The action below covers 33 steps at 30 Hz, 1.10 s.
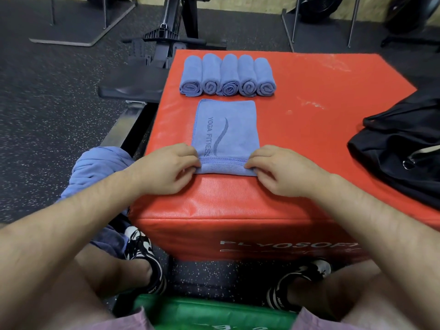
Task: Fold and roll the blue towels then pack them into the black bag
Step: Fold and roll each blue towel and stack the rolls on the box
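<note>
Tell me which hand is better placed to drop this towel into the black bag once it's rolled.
Probably the right hand: the black bag lies on its side of the red box, while the left hand grips the towel at the end away from it.

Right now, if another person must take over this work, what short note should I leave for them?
Left-hand grip and right-hand grip: each pinches the near edge of the folded blue towel printed YOGA FITNESS. Its first turn is rolled over, on the red padded box.
Done: five rolled blue towels lie in a row behind it.
Left: finish this roll. Fold and roll the loose blue towel heap, left of the box. Then pack all rolls into the black fabric bag at the box's right edge; no roll is visible in it.
</note>
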Each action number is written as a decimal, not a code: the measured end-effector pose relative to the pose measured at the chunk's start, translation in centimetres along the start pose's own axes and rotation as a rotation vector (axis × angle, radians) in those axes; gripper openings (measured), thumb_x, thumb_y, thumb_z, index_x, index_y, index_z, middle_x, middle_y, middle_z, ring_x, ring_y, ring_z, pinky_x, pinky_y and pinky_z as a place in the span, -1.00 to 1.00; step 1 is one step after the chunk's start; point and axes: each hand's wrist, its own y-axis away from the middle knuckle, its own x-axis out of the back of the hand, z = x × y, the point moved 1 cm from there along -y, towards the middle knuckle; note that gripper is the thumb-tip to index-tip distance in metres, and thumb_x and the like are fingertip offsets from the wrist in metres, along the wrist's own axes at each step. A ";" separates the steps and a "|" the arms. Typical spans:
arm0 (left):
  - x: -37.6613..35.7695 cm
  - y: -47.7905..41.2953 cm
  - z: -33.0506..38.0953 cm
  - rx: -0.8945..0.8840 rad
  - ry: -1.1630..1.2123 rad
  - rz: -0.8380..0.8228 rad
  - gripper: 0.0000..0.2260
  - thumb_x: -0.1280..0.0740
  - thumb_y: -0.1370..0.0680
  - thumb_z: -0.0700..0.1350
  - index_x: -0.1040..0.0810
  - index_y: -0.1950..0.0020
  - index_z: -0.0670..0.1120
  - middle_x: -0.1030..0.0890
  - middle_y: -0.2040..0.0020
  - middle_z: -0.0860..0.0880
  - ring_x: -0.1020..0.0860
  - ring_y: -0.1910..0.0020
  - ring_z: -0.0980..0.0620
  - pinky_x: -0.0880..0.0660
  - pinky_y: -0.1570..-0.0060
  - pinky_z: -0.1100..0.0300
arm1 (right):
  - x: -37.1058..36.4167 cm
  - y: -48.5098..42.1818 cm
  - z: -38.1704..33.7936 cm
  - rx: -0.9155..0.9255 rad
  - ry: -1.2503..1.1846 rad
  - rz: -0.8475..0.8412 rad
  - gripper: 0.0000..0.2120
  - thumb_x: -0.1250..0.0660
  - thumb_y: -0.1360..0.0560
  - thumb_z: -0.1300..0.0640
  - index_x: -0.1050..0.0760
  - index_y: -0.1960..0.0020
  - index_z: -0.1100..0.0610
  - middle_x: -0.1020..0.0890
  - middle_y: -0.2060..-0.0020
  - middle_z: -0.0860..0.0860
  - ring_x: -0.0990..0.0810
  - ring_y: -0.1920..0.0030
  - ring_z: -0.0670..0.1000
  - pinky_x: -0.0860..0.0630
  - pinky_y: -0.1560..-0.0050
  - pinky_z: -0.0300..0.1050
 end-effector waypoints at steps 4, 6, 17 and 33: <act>0.2 0.0 -0.8 0.055 0.081 -0.050 -0.77 -0.45 -0.54 0.00 -0.56 -0.06 -0.13 -0.54 0.03 -0.04 -0.49 0.05 -0.02 -0.43 -0.07 0.13 | 0.1 -0.1 0.4 -0.064 -0.094 -0.048 -0.77 -0.37 -0.47 0.15 -0.56 -0.13 0.05 -0.59 -0.02 -0.08 -0.50 -0.07 0.01 -0.48 -0.14 -0.06; 0.0 -0.5 -1.0 0.090 0.082 -0.035 -0.79 -0.48 -0.51 -0.06 -0.56 -0.03 -0.12 -0.53 0.07 -0.01 -0.47 0.06 -0.02 -0.42 -0.05 0.14 | 0.0 -0.4 0.4 -0.096 -0.109 -0.038 -0.78 -0.35 -0.47 0.20 -0.56 -0.11 0.05 -0.59 0.03 -0.11 -0.49 -0.04 -0.01 -0.48 -0.10 -0.08; 0.1 -2.6 -1.3 0.442 0.275 -0.147 -0.92 -0.37 -0.56 -0.21 -0.50 0.04 -0.06 -0.56 0.17 0.04 -0.49 0.17 -0.01 -0.38 0.12 0.10 | 0.8 -1.4 1.4 -0.279 -0.308 -0.039 -0.75 -0.28 -0.45 0.30 -0.54 -0.06 0.04 -0.57 0.11 -0.09 -0.47 0.19 -0.08 -0.41 0.09 -0.16; -0.3 -2.0 -1.6 0.151 0.071 -0.058 -0.69 -0.48 -0.51 -0.07 -0.57 -0.21 -0.11 -0.57 -0.10 -0.04 -0.52 -0.08 -0.03 -0.45 -0.15 0.12 | 0.1 -0.9 1.3 -0.116 -0.047 0.014 -0.72 -0.36 -0.48 0.15 -0.49 -0.18 0.07 -0.58 -0.04 -0.03 -0.50 -0.10 0.05 -0.49 -0.14 0.01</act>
